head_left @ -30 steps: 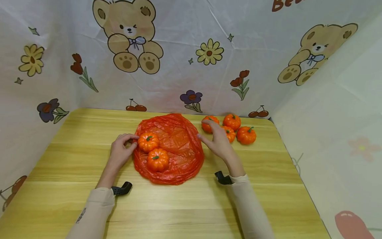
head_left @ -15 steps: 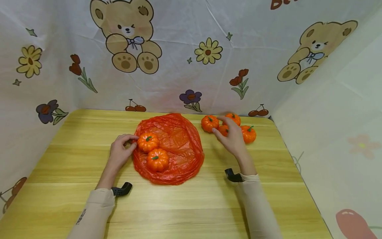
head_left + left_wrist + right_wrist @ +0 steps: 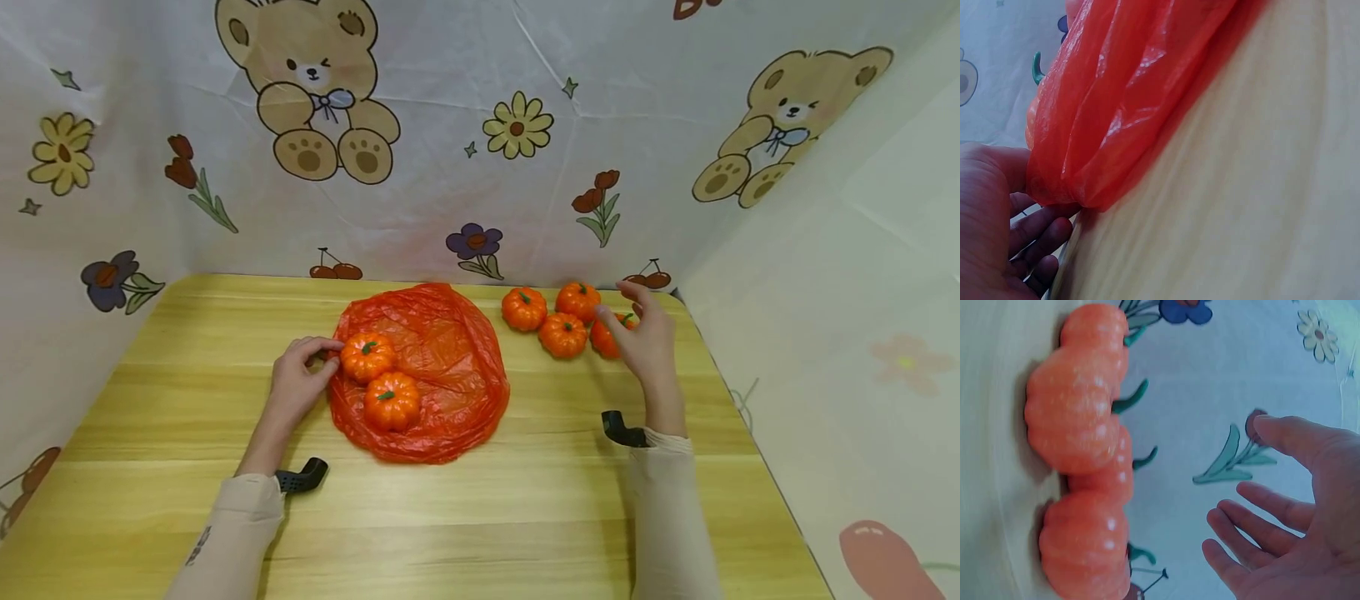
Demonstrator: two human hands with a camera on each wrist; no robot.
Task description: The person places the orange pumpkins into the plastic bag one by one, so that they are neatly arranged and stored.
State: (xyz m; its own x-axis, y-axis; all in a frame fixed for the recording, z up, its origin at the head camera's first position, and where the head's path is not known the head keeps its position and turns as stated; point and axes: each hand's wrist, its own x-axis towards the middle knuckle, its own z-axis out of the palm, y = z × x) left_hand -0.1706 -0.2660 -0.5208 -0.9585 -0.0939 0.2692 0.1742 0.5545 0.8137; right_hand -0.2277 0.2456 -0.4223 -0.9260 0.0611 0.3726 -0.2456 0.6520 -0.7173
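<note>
On the table lies a red plastic bag [image 3: 459, 375], its rim spread into a rough circle. Two small orange pumpkins with green stems, a rear pumpkin [image 3: 366, 358] and a front pumpkin [image 3: 392, 402], sit on its left part. My left hand [image 3: 296, 382] pinches the bag's left edge between thumb and fingers; the left wrist view shows the gathered film [image 3: 1116, 119] there. To the right, my right hand [image 3: 647, 337] hovers with parted fingers above and beside the rightmost pumpkin [image 3: 606, 340], partly covering it in the head view. Nothing is in that hand.
Beside that pumpkin stand a left pumpkin [image 3: 523, 310], a back pumpkin [image 3: 578, 301] and a nearer pumpkin [image 3: 563, 337], close together. A printed cloth [image 3: 435, 167] with bears and flowers hangs behind the wooden table [image 3: 450, 533]. More cloth flanks both sides.
My right hand has moved rightward from over the left pumpkin, across the group, to the rightmost one. My left hand keeps its hold on the bag. The head view has shifted slightly.
</note>
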